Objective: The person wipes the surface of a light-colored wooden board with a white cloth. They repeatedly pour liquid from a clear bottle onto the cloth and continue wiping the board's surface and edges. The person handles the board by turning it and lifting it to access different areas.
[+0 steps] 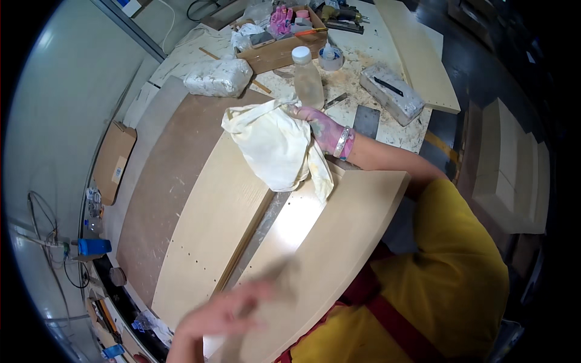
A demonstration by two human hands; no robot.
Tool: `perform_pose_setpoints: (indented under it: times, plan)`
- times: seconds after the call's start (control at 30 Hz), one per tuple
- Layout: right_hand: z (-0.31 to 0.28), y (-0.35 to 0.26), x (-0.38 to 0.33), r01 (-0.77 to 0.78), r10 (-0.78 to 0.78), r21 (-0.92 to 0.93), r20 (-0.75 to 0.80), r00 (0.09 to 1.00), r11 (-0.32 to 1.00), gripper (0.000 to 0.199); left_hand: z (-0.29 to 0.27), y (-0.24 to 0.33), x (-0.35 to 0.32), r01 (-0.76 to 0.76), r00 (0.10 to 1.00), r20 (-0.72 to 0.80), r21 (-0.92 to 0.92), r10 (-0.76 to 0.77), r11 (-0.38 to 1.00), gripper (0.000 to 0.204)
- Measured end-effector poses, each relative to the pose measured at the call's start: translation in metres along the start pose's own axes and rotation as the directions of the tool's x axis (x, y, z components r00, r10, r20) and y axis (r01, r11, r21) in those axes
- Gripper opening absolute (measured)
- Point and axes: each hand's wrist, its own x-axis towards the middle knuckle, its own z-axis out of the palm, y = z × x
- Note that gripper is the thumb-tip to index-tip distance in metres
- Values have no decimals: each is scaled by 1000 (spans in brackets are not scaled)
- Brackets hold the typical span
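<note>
My right hand (pixel 324 128), in a pink and purple patterned glove with a band at the wrist, grips a crumpled white cloth (pixel 272 142). The cloth hangs over the far ends of pale wood-grain boards. One wide board (pixel 212 206) with small drilled holes lies on the left. Another board (pixel 330 242) stretches along my body, with a glossy strip (pixel 290 218) showing between them. Low in the picture, my bare left hand (pixel 227 311) hovers over the nearer board. Motion smears its fingers, and a dark blur beside them cannot be made out.
Beyond the cloth stand a clear white-capped bottle (pixel 308 81), a tape roll (pixel 330 58) and a cardboard box (pixel 284 53) of supplies. Wrapped blocks (pixel 219 77) sit far left and far right, the right one (pixel 393 95) bearing a black cutter (pixel 388 86). More panels (pixel 417 57) lie at the back right.
</note>
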Motion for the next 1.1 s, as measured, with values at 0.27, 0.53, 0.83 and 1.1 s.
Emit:
perform_pose_setpoints:
  times: [0.27, 0.53, 0.83, 1.1]
  plan:
    - [-31, 30, 15, 85, -72, -221, 63, 995, 972, 32, -56, -35, 201, -527, 519, -854, -357, -40, 771, 51]
    - [-7, 8, 8, 260, -360, -650, -22, 933, 714, 40, -67, -23, 192, -387, 380, -925, -152, 7, 910, 41]
    - [-22, 21, -11, -88, 193, -399, 231, 954, 913, 40, -88, -37, 187, -317, 274, -961, -48, 43, 947, 31]
    - [69, -118, -68, 484, -692, -795, 114, 712, 367, 31, -23, -39, 225, -296, 432, -891, 6, 139, 955, 43]
